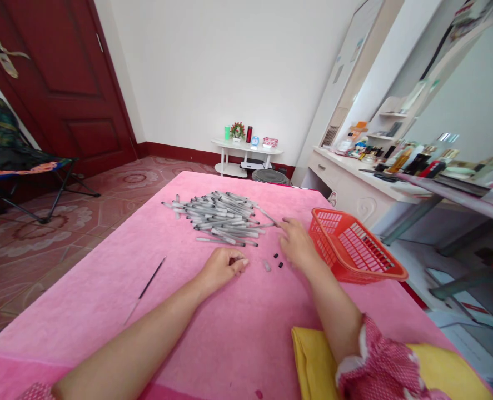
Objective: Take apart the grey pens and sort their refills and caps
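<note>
A pile of grey, see-through pens [219,214] with dark ends lies toward the far side of the pink-covered table. Near its front edge, my left hand [223,266] rests with fingers curled and thumb pressed in; whatever they may hold is hidden. My right hand [298,244] reaches to the pile's right side, its fingertips at the end of a slanting pen [268,216]. Between the hands lie two small black caps [280,265] and a small clear piece [267,265]. A thin pen refill [151,279], dark along one half, lies alone at the left.
An orange-red plastic basket [333,253] stands right of my right hand. Folded yellow cloth [313,355] lies under my right forearm at the near edge. Beyond the table are a low white stand [246,145], a cluttered dresser [354,172] and a folding chair [16,155].
</note>
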`<act>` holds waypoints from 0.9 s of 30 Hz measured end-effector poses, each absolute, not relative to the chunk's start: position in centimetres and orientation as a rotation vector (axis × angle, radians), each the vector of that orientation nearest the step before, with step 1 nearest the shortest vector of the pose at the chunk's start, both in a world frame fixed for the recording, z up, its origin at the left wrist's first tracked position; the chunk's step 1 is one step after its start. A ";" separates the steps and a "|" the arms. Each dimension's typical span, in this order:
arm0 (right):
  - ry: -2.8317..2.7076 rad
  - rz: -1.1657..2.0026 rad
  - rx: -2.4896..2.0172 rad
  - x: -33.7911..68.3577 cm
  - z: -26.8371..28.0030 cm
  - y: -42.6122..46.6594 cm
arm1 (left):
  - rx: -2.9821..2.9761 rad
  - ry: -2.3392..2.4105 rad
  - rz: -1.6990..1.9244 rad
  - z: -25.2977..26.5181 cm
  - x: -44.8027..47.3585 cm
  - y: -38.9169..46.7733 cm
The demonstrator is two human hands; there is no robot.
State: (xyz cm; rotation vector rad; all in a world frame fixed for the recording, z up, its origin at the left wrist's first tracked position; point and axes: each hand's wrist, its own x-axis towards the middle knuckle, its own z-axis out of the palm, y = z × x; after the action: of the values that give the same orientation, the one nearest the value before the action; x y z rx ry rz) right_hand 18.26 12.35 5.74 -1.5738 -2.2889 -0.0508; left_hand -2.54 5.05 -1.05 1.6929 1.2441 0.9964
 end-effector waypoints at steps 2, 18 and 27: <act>-2.301 -0.080 -1.666 17.9 3.6 13.3 | 1.716 1.241 0.997 -1.2 -2.6 5.0; -1.702 0.490 -1.337 17.2 4.1 12.7 | 1.332 1.148 1.251 0.7 -2.2 4.8; -1.676 1.387 -0.848 12.2 5.3 7.7 | 0.824 0.794 1.613 2.8 -3.1 4.4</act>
State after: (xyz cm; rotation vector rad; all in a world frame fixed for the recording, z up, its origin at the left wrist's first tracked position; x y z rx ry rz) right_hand 12.22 7.65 5.26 -0.8484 -1.6762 1.3874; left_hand -3.06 4.44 2.82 0.8245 0.7944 1.6131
